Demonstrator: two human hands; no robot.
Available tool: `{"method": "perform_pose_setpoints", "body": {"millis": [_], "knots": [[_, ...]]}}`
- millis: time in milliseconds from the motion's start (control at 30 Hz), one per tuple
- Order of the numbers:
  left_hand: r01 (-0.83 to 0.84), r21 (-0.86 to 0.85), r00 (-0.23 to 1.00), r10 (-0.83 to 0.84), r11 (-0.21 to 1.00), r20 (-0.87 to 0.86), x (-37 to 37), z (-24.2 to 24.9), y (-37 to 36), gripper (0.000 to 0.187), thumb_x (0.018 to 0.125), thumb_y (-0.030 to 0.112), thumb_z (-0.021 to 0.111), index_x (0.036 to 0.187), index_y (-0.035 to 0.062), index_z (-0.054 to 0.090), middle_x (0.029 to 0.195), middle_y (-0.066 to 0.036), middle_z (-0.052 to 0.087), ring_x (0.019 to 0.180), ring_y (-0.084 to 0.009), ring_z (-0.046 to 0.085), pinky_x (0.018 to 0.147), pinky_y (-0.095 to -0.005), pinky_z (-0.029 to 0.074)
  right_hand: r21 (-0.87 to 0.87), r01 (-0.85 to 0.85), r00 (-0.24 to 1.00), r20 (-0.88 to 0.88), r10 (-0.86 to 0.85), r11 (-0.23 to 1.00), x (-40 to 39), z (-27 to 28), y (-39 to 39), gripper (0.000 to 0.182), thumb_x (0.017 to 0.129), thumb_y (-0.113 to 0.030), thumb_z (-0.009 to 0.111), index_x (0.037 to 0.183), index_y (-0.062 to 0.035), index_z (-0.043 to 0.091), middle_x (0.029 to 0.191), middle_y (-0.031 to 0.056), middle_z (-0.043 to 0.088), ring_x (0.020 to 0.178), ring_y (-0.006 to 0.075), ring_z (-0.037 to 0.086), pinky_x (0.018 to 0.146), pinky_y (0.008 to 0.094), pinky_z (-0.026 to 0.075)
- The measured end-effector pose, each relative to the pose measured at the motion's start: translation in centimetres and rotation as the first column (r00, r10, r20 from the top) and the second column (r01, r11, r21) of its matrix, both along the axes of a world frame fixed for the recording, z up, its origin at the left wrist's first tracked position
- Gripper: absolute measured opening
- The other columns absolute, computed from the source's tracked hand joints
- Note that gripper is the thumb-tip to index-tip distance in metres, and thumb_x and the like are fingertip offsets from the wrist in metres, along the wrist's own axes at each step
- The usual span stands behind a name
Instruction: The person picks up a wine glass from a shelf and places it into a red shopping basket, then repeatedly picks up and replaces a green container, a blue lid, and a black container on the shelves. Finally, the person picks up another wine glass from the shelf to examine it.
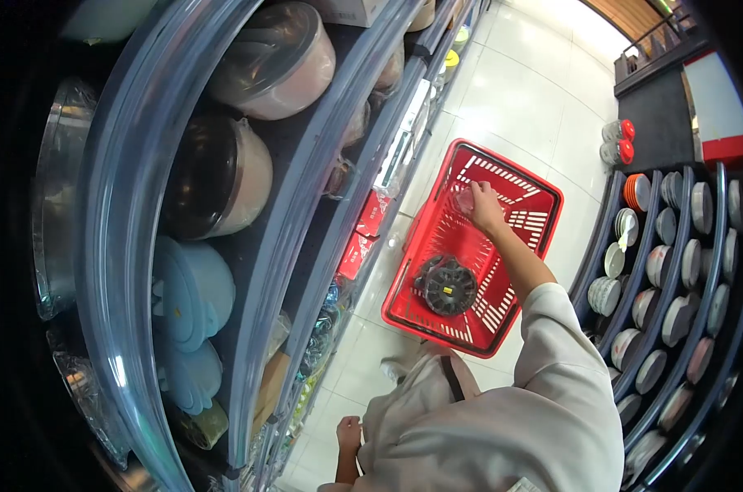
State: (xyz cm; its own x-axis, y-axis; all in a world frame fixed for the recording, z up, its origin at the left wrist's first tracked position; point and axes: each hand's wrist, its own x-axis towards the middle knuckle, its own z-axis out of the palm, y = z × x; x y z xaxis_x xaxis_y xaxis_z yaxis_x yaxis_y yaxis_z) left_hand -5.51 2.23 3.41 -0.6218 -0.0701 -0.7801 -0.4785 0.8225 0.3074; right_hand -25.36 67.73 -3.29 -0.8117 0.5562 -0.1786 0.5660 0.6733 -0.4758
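A red plastic shopping basket (544, 190) sits on the white tiled floor. My right hand (486, 209) reaches down into it and grips a small clear glass (465, 199) near the basket's far end. A round black item with a yellow label (447, 285) lies in the near end of the basket. My left hand (348, 430) hangs at my side close to the shelving, fingers curled, with nothing seen in it. My white sleeve and torso fill the lower middle of the view.
Shelves on the left hold lidded pots (277, 61), a glass-lidded pot (216, 176) and blue lids (193, 287). On the right, curved racks carry several plates and bowls (675, 271). The tiled aisle (519, 90) runs between them.
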Motion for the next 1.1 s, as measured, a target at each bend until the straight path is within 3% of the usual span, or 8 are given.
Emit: {"method": "perform_pose_setpoints", "body": {"millis": [67, 333, 433, 467, 500, 700, 867, 1100], "knots": [[-0.323, 0.008, 0.945, 0.322, 0.946, 0.058, 0.4, 2.5, 2.1, 0.025, 0.085, 0.02, 0.056, 0.093, -0.0027, 0.062, 0.085, -0.016, 0.066, 0.073, -0.0221, 0.066, 0.068, -0.0329, 0.052, -0.005, -0.014, 1.0, 0.011, 0.015, 1.0, -0.6, -0.3, 0.4, 0.064, 0.07, -0.019, 0.075, 0.124, -0.0029, 0.045, 0.121, 0.0227, 0.046, 0.107, 0.0412, 0.05, 0.091, 0.0451, 0.046], [-0.136, 0.17, 0.99, 0.139, 0.976, -0.003, -2.1, 1.0, 8.5, 0.025, 0.088, 0.024, 0.056, 0.096, 0.0017, 0.064, 0.085, -0.014, 0.067, 0.078, -0.0243, 0.065, 0.071, -0.0322, 0.05, 0.159, -0.079, 0.996, 0.059, 0.071, 0.984, -0.5, -3.1, 1.2, 0.076, 0.073, -0.036, 0.074, 0.133, -0.0036, 0.04, 0.135, 0.0286, 0.037, 0.123, 0.0435, 0.039, 0.1, 0.0488, 0.037], [-0.088, 0.309, 0.972, 0.15, 0.947, -0.182, -5.5, 3.3, 12.2, 0.022, 0.09, 0.02, 0.052, 0.097, 0.0025, 0.063, 0.086, -0.015, 0.066, 0.08, -0.0246, 0.064, 0.072, -0.0324, 0.049, -0.454, -0.02, 0.89, -0.415, -0.191, 0.891, -0.6, 0.7, -2.2, 0.066, 0.074, -0.026, 0.073, 0.128, 0.0012, 0.046, 0.131, 0.0295, 0.042, 0.119, 0.0441, 0.044, 0.1, 0.0488, 0.038], [-0.048, 0.341, 0.97, 0.125, 0.939, -0.208, -6.8, 4.9, 13.4, 0.021, 0.091, 0.019, 0.051, 0.097, 0.0024, 0.062, 0.086, -0.014, 0.065, 0.08, -0.0246, 0.064, 0.072, -0.0328, 0.049, 0.238, -0.057, 0.921, -0.362, 0.143, 0.97, 0.2, 2.4, -3.8, 0.062, 0.076, -0.02, 0.07, 0.128, 0.0024, 0.045, 0.131, 0.0281, 0.042, 0.118, 0.0447, 0.045, 0.099, 0.0465, 0.039], [-0.019, 0.386, 0.959, 0.126, 0.922, -0.254, -7.6, 5.3, 14.0, 0.021, 0.091, 0.019, 0.051, 0.097, 0.0025, 0.062, 0.087, -0.015, 0.065, 0.081, -0.026, 0.063, 0.072, -0.0339, 0.049, 0.362, -0.059, 0.922, -0.339, 0.19, 0.93, 0.4, 3.8, -5.2, 0.06, 0.077, -0.016, 0.068, 0.129, 0.0024, 0.044, 0.131, 0.0262, 0.042, 0.117, 0.044, 0.045, 0.1, 0.0448, 0.038], [0.162, 0.474, 0.89, 0.08, 0.866, -0.449, -10.6, 7.1, 16.2, 0.019, 0.091, 0.021, 0.052, 0.095, 0.0036, 0.058, 0.084, -0.012, 0.062, 0.078, -0.0236, 0.06, 0.072, -0.0327, 0.048, 0.074, -0.208, 0.834, -0.508, 0.217, 0.975, 5.6, 8.2, -18.6, 0.055, 0.086, -0.013, 0.056, 0.133, 0.0056, 0.034, 0.137, 0.0293, 0.03, 0.128, 0.0437, 0.03, 0.107, 0.05, 0.024], [0.252, 0.507, 0.826, 0.09, 0.824, -0.557, -10.7, 11.2, 16.1, 0.019, 0.091, 0.021, 0.051, 0.094, 0.0025, 0.056, 0.088, -0.012, 0.061, 0.081, -0.0297, 0.06, 0.072, -0.037, 0.048, -0.146, -0.735, 0.586, -0.628, 0.513, 0.662, 9.1, 12.4, -27.9, 0.036, 0.079, -0.002, 0.055, 0.114, 0.004, 0.049, 0.112, 0.0222, 0.052, 0.108, 0.0396, 0.046, 0.096, 0.0472, 0.034], [0.15, 0.526, 0.638, 0.325, 0.837, -0.698, -9.0, 13.6, 10.0, 0.013, 0.088, 0.014, 0.054, 0.09, 0.0023, 0.057, 0.088, -0.012, 0.061, 0.081, -0.0295, 0.061, 0.07, -0.0354, 0.048, -0.392, -0.848, 0.506, -0.395, 0.767, 0.357, 13.2, 10.9, -35.6, 0.023, 0.079, -0.008, 0.059, 0.101, -0.0007, 0.057, 0.089, 0.0183, 0.059, 0.081, 0.0358, 0.059, 0.07, 0.0424, 0.048]]}}
